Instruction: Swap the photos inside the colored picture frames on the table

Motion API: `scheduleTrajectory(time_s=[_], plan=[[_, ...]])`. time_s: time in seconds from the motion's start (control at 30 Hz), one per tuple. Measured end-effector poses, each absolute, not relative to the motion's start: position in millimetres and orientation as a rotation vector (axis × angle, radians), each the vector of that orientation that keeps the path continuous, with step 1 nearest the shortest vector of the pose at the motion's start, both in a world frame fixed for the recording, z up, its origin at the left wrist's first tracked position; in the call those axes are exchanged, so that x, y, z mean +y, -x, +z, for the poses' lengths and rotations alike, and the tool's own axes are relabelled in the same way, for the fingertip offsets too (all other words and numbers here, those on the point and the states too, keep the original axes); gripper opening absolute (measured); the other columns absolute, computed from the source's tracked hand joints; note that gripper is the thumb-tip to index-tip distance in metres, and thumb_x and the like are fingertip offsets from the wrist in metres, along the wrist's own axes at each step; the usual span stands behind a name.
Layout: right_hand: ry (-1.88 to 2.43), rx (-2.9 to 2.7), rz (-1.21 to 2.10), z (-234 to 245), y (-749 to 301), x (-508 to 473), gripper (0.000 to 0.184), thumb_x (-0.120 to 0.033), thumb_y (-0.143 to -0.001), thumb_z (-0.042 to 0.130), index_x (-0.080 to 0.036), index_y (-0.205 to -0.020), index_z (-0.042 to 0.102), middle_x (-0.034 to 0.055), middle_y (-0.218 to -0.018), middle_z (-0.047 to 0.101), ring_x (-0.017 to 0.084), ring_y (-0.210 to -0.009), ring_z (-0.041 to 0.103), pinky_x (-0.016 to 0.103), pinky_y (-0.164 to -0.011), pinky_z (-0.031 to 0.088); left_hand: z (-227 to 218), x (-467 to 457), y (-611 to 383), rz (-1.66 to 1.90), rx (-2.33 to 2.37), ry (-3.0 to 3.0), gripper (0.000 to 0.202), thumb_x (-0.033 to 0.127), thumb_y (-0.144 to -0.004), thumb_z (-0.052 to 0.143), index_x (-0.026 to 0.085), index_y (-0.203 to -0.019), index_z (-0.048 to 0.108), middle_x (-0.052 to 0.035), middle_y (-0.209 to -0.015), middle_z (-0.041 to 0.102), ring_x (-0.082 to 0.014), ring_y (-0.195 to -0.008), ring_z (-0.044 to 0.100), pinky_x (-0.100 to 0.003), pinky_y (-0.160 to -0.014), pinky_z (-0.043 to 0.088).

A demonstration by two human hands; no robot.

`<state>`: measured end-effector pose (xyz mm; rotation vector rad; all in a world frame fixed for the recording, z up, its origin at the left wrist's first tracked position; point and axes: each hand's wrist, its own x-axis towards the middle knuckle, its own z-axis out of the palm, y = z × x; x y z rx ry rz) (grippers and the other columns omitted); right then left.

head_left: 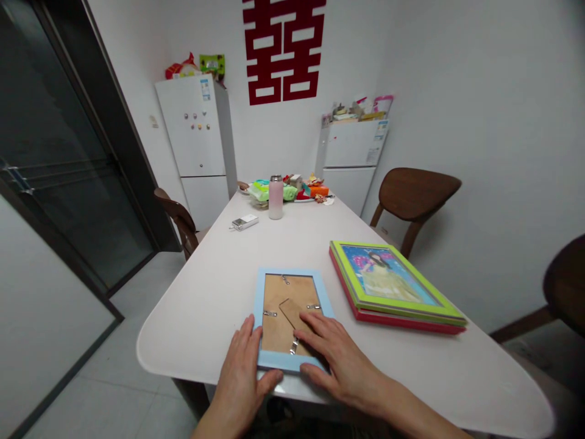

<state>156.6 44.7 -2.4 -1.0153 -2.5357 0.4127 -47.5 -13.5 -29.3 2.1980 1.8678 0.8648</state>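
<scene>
A light blue picture frame [292, 272] lies face down on the white table [205, 305], showing its tan backing board [276, 317] with metal clips and a brown easel stand [292, 314]. My left hand [240, 381] cups the frame's lower left corner, with the thumb along the bottom rim. My right hand [340, 360] lies across the lower right of the backing, fingers on the board and thumb by the bottom rim. To the right sits a stack of frames [393, 283], green on top and red beneath, with a picture of a person in a dress.
At the table's far end stand a pink-white bottle [275, 198], a plate with food packets [292, 192] and a small silver device [244, 222]. Wooden chairs [414, 195] surround the table. Two white fridges [196, 140] stand behind it, and a glass door [68, 152] is at left.
</scene>
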Motion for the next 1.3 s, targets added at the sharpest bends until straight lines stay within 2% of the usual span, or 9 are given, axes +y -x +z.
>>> scheduleTrajectory(time_s=[0.07, 0.17, 0.4, 0.53, 0.63, 0.83, 1.0, 1.17, 1.3], plan=[[1.008, -2.514, 0.428, 1, -153, 51, 0.033, -0.032, -0.073, 0.048, -0.024, -0.104, 0.057, 0.0097, -0.120, 0.046, 0.024, -0.113, 0.035, 0.044, -0.093, 0.026, -19, -10, 45, 0.773, 1.788, -2.253, 0.051, 0.019, -0.061, 0.063, 0.013, -0.109, 0.047, -0.0185, -0.127, 0.038, -0.0286, -0.117, 0.032, -0.050, -0.094, 0.029], [0.987, -2.523, 0.473, 5, -146, 60, 0.023, -0.023, -0.071, 0.051, -0.025, -0.089, 0.065, 0.0078, -0.115, 0.051, 0.023, -0.109, 0.039, 0.042, -0.091, 0.029, -8, -4, 43, 0.675, 1.659, -2.305, 0.043, 0.023, -0.061, 0.065, 0.014, -0.101, 0.051, -0.0155, -0.121, 0.046, -0.0270, -0.116, 0.035, -0.049, -0.095, 0.027], [1.004, -2.472, 0.496, 3, -129, 63, 0.011, -0.023, -0.067, 0.057, -0.026, -0.072, 0.067, 0.0042, -0.110, 0.052, 0.021, -0.105, 0.041, 0.038, -0.088, 0.032, -11, -2, 44, 0.679, 1.585, -2.298, 0.029, 0.024, -0.063, 0.064, 0.018, -0.088, 0.051, -0.0119, -0.116, 0.050, -0.0245, -0.113, 0.040, -0.049, -0.096, 0.023], [1.079, -2.392, 0.480, 2, -131, 65, 0.018, -0.025, -0.070, 0.053, -0.022, -0.084, 0.064, 0.0066, -0.109, 0.052, 0.020, -0.102, 0.044, 0.035, -0.087, 0.035, -11, -4, 44, 0.720, 1.572, -2.269, 0.023, 0.023, -0.064, 0.061, 0.020, -0.083, 0.049, -0.0095, -0.115, 0.051, -0.0242, -0.112, 0.040, -0.050, -0.096, 0.022], [1.270, -2.329, 0.332, 3, -139, 77, 0.026, -0.021, -0.075, 0.045, -0.015, -0.095, 0.060, 0.0104, -0.108, 0.053, 0.020, -0.099, 0.046, 0.032, -0.086, 0.035, -9, -4, 44, 0.732, 1.567, -2.255, 0.023, 0.023, -0.063, 0.061, 0.020, -0.082, 0.049, -0.0096, -0.115, 0.051, -0.0243, -0.112, 0.040, -0.050, -0.096, 0.022], [1.486, -2.427, 0.055, 0, -145, 100, 0.025, -0.011, -0.075, 0.038, -0.015, -0.069, 0.063, 0.0104, -0.081, 0.057, 0.021, -0.080, 0.049, 0.029, -0.070, 0.037, -9, -4, 44, 0.750, 1.566, -2.256, 0.030, 0.021, -0.061, 0.064, 0.020, -0.086, 0.048, -0.0098, -0.115, 0.051, -0.0235, -0.112, 0.041, -0.048, -0.097, 0.022], [1.506, -2.388, 0.018, -2, -144, 105, 0.025, -0.015, -0.077, 0.038, -0.016, -0.071, 0.062, 0.0111, -0.081, 0.056, 0.022, -0.080, 0.047, 0.029, -0.065, 0.035, -6, -4, 43, 0.754, 1.565, -2.236, 0.027, 0.022, -0.062, 0.062, 0.020, -0.086, 0.048, -0.0087, -0.111, 0.053, -0.0240, -0.110, 0.042, -0.050, -0.096, 0.023], [1.315, -2.426, 0.112, 4, -123, 93, 0.023, -0.016, -0.077, 0.040, -0.018, -0.084, 0.062, 0.0071, -0.085, 0.056, 0.018, -0.083, 0.047, 0.026, -0.071, 0.034, -5, -5, 42, 0.756, 1.571, -2.213, 0.024, 0.021, -0.062, 0.061, 0.020, -0.083, 0.049, -0.0088, -0.110, 0.053, -0.0239, -0.109, 0.043, -0.049, -0.096, 0.022], [1.169, -2.494, 0.201, 4, -90, 85, 0.019, -0.025, -0.076, 0.046, -0.020, -0.073, 0.063, 0.0039, -0.076, 0.057, 0.016, -0.078, 0.048, 0.026, -0.070, 0.034, -4, -5, 41, 0.785, 1.565, -2.217, 0.027, 0.020, -0.064, 0.060, 0.020, -0.088, 0.048, -0.0073, -0.107, 0.055, -0.0226, -0.106, 0.045, -0.048, -0.096, 0.022]])
